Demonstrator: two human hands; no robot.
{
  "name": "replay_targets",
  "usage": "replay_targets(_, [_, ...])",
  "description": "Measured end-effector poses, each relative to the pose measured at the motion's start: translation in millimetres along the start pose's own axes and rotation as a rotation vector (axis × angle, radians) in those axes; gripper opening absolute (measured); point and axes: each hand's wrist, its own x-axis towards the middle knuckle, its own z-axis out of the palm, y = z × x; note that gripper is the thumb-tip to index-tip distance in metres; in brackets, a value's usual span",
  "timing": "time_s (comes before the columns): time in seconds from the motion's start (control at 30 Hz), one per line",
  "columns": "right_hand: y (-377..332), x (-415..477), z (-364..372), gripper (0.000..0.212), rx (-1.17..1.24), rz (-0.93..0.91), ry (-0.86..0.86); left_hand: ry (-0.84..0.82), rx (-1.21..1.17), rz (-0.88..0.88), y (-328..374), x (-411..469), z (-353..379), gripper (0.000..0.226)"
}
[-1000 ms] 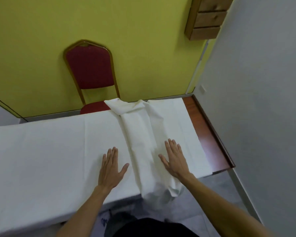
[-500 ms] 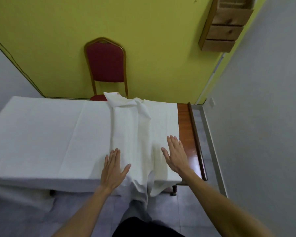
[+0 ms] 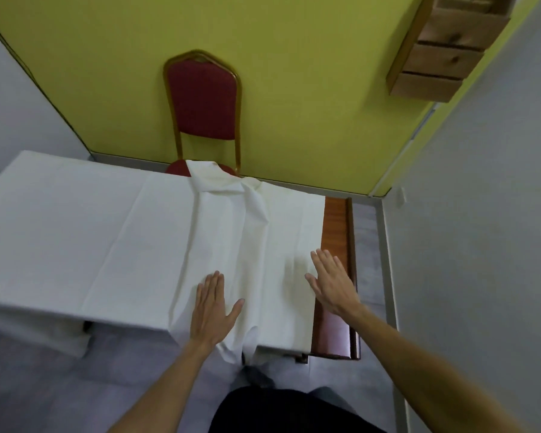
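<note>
A white cloth (image 3: 75,232) covers most of a wooden table (image 3: 336,232). A bunched fold of the cloth (image 3: 231,220) runs from the far edge to the near edge and hangs over both. My left hand (image 3: 211,307) lies flat on the left side of this fold near the table's front edge, fingers straight. My right hand (image 3: 331,281) is flat with straight fingers at the cloth's right edge, partly over the bare wood. Neither hand grips anything.
A red chair with a gold frame (image 3: 205,110) stands behind the table against the yellow wall. A wooden drawer unit (image 3: 447,48) hangs at the upper right. A grey wall (image 3: 481,245) runs close along the table's right side. The floor is grey.
My right hand has slid rightward to the cloth's edge. The left hand stays flat beside the fold. The camera has pulled back, showing more of the table front and floor.
</note>
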Motion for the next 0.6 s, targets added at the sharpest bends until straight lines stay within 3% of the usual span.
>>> replay_targets(0.33, [36,94,-5,0.086,-0.089,-0.411,-0.185,0.119,-0.058,-0.329,45,-10,28,0.096])
replay_targets(0.6, [83,167,-18,0.078,-0.245,-0.835,-0.354,0.277,-0.124,-0.719,146,-32,58,0.094])
